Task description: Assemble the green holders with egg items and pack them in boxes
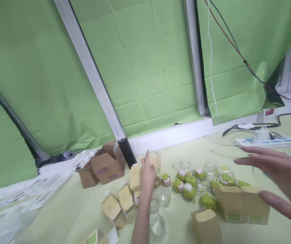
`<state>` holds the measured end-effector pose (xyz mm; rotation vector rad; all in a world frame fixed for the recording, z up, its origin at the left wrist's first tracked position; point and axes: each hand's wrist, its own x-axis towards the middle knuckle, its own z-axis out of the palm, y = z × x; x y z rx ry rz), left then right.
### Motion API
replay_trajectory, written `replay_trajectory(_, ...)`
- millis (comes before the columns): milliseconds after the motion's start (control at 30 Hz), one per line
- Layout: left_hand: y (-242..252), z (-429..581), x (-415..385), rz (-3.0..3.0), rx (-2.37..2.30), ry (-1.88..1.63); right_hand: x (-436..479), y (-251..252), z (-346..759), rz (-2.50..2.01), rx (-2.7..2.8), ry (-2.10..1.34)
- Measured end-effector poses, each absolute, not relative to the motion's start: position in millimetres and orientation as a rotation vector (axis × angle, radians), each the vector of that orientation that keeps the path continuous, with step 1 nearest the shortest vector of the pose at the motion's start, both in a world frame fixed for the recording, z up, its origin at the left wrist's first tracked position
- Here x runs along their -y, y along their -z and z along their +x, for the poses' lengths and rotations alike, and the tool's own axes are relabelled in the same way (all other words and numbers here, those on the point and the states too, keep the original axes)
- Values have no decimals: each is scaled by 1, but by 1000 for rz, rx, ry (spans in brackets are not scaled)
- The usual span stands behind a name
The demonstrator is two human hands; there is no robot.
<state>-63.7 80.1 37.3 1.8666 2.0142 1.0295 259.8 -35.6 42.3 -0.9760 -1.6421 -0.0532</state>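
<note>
My left hand [147, 174] reaches forward over the pale green table [66, 210]. Its fingers are curled, with the index finger raised, against a small tan cardboard box [135, 178]; an open box [157, 162] stands just behind it. My right hand [280, 179] hovers at the right with fingers spread and nothing in it, above two tan boxes [242, 203]. Between the hands lie several green-and-white round items [186, 186] and clear glass cups [158, 225]. More small boxes [126, 198] lie near my left forearm.
Brown cartons [107, 166] and a black cylinder [127, 152] stand at the back by the green curtain [148, 67]. A white power strip [266, 141] with cables lies at the back right. Plastic sheets [8, 210] cover the left edge. Another tan box [206, 225] stands in front.
</note>
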Motion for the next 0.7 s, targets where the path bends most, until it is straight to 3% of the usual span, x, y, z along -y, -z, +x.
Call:
replay_trajectory(100, -59, -53, -67, 1794, -1837, -1279, 24, -65, 224, -905, 1881, -40)
replay_trajectory(233, -84, -26, -40, 1656, -1389, -1419, -1, -76, 188, -1030, 1886, -494)
replay_trajectory(333, -95, -2, -16, 1353, -908, -1464, -14, -77, 177, -840, 1785, -857)
replay_trajectory(400, -98, 11, -4, 1247, -823, -1451, -18, -77, 177, -668, 1749, -981)
replay_trajectory(700, -81, 36, -2, 1216, -856, -1489, -7, -63, 172, -845, 1817, -801)
